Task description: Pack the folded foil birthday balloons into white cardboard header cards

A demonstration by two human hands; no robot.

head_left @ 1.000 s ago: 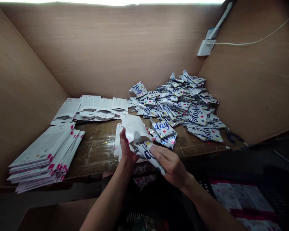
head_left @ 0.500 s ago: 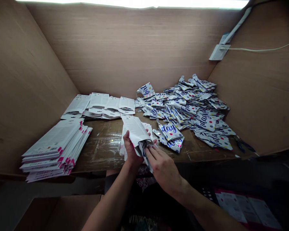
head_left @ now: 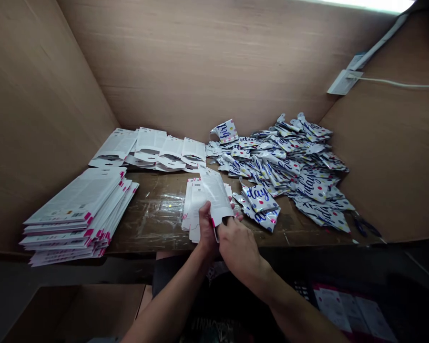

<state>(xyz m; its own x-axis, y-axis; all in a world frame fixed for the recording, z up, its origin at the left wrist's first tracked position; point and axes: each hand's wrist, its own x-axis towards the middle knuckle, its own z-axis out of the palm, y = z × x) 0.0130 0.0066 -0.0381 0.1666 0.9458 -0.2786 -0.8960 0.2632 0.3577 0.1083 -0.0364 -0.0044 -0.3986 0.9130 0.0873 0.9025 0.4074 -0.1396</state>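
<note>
My left hand (head_left: 208, 227) grips a white paper envelope (head_left: 214, 194) from the left and below, its mouth facing me. Curled at that mouth is my right hand (head_left: 238, 242), with its fingertips hidden inside; what they hold cannot be seen. Under the envelope, on the table, lies a small pile of white envelopes (head_left: 190, 206) with pink marks. Just right of my hands are a few folded foil balloons (head_left: 259, 197), silvery white with coloured dots and blue lettering.
A tall stack of envelopes (head_left: 75, 200) stands at the left; a row of open-mouthed envelopes (head_left: 150, 143) lies behind. A large heap of folded foil balloons (head_left: 282, 157) fills the back right, beside pliers (head_left: 366, 226). Board walls (head_left: 207, 66) enclose the table (head_left: 153, 205).
The foil balloon sticking out of the envelope's mouth is now out of sight inside it, and my right fingers have gone into the mouth. The view has tilted and shifted slightly.
</note>
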